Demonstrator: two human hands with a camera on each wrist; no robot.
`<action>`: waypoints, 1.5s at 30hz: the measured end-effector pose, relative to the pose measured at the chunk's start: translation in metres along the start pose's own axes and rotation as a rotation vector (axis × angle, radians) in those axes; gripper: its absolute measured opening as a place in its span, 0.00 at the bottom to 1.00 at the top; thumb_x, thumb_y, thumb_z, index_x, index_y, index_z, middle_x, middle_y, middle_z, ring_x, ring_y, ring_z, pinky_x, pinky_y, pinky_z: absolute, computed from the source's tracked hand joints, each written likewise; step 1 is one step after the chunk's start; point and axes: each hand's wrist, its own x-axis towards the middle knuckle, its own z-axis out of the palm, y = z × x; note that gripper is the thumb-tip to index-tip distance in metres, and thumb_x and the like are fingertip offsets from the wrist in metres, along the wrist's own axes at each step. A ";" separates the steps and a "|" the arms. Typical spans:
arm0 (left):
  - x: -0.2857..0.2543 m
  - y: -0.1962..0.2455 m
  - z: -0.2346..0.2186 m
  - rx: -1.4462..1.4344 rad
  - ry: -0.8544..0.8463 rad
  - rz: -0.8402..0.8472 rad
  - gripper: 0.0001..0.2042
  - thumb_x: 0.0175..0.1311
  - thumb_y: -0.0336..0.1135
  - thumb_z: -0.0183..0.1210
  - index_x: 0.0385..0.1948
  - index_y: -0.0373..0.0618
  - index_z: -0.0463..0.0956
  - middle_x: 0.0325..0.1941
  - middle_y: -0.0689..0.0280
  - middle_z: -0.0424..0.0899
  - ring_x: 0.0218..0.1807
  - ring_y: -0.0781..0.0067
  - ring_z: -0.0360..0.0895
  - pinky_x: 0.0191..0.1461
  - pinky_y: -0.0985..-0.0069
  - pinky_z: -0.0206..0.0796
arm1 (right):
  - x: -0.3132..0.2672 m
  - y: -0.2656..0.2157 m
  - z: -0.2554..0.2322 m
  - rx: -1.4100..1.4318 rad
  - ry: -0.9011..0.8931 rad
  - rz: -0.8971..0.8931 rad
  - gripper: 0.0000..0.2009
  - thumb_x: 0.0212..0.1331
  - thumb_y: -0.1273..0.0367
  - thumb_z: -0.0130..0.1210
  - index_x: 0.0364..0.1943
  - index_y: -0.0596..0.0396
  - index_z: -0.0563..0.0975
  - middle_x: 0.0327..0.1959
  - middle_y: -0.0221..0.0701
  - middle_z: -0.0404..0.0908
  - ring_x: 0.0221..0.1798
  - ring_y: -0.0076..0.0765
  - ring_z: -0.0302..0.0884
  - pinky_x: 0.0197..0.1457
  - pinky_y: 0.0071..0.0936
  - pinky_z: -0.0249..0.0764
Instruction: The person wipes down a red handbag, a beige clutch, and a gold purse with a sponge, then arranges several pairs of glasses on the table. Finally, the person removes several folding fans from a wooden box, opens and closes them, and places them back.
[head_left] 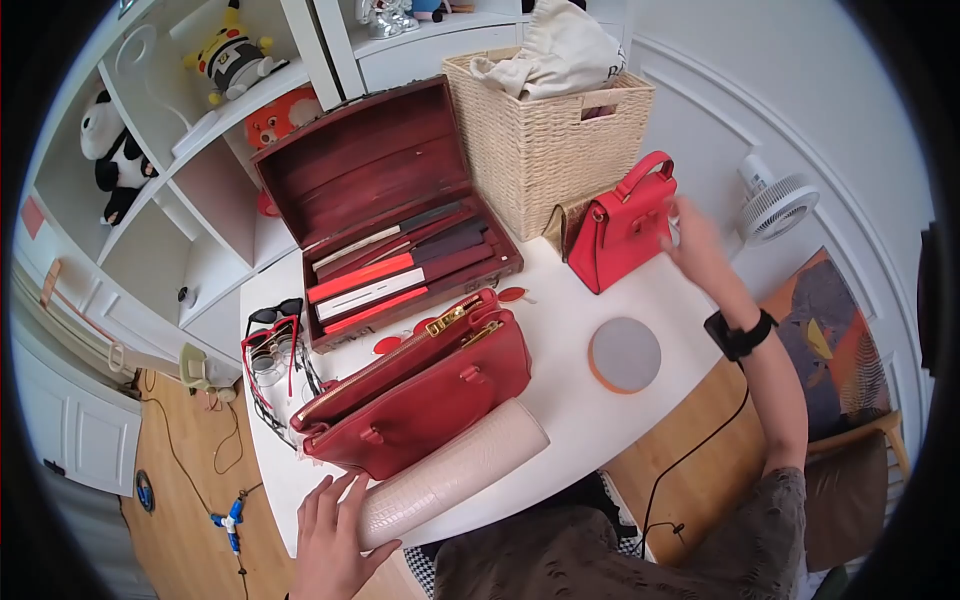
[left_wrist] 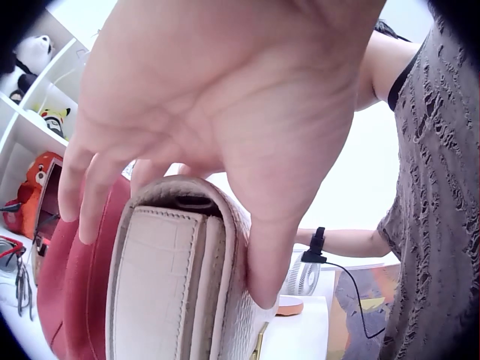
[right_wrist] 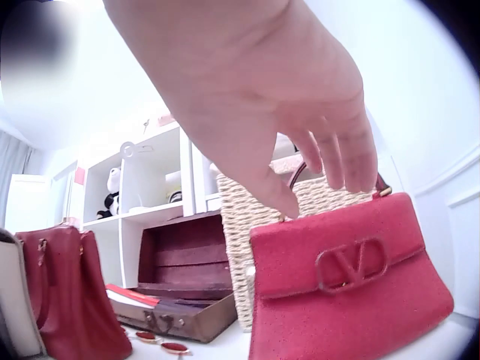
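A cream, crocodile-textured bag (head_left: 455, 470) lies along the table's near edge, beside a larger red handbag (head_left: 425, 400). At its left end is my left hand (head_left: 335, 535), fingers spread; in the left wrist view that hand (left_wrist: 225, 112) has its thumb along one side of the cream bag (left_wrist: 161, 270) and its fingers over the other. A small red handbag (head_left: 622, 230) stands upright at the back right. My right hand (head_left: 700, 250) is beside it, and in the right wrist view the hand (right_wrist: 262, 97) hangs with loose fingers just above the bag's top (right_wrist: 345, 270); contact is unclear.
Behind the red handbag stands an open dark-red chest (head_left: 375, 150) holding flat boxes. A woven basket (head_left: 550, 140) with cloth is beside it. Sunglasses (head_left: 275, 315) lie at the left, a grey round object (head_left: 626, 354) at the right. A white fan (head_left: 778, 208) stands beyond the table.
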 end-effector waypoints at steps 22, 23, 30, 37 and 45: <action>-0.030 -0.016 0.041 -0.420 0.047 -0.360 0.48 0.38 0.32 0.78 0.64 0.40 0.56 0.55 0.49 0.74 0.54 0.48 0.76 0.56 0.61 0.71 | 0.062 0.059 -0.021 0.462 -0.367 0.264 0.38 0.33 0.71 0.77 0.56 0.55 0.72 0.54 0.34 0.74 0.60 0.37 0.69 0.63 0.34 0.67; -0.030 -0.017 0.041 -0.425 0.037 -0.363 0.49 0.37 0.32 0.78 0.65 0.41 0.55 0.56 0.50 0.74 0.55 0.49 0.77 0.57 0.61 0.70 | 0.058 0.056 -0.023 0.528 -0.392 0.236 0.38 0.33 0.73 0.77 0.56 0.55 0.72 0.57 0.35 0.74 0.63 0.37 0.68 0.64 0.34 0.67; -0.034 -0.016 0.047 -0.494 0.053 -0.399 0.48 0.41 0.33 0.77 0.65 0.39 0.52 0.56 0.48 0.73 0.56 0.47 0.76 0.56 0.61 0.72 | 0.046 0.066 -0.019 0.588 -0.487 0.336 0.36 0.32 0.75 0.76 0.54 0.56 0.73 0.48 0.31 0.80 0.54 0.32 0.75 0.61 0.32 0.69; -0.045 -0.015 0.063 -0.519 0.114 -0.410 0.51 0.40 0.33 0.78 0.66 0.38 0.50 0.59 0.48 0.72 0.58 0.49 0.75 0.59 0.62 0.70 | 0.019 0.053 -0.036 0.476 -0.286 0.285 0.25 0.36 0.75 0.74 0.45 0.59 0.79 0.40 0.29 0.84 0.43 0.26 0.79 0.52 0.26 0.74; -0.055 -0.014 0.089 -0.575 0.215 -0.425 0.59 0.34 0.32 0.80 0.69 0.41 0.42 0.63 0.50 0.69 0.57 0.53 0.76 0.61 0.64 0.68 | -0.028 0.027 -0.108 0.526 0.028 0.335 0.26 0.40 0.76 0.71 0.49 0.61 0.78 0.42 0.32 0.84 0.45 0.28 0.80 0.52 0.27 0.75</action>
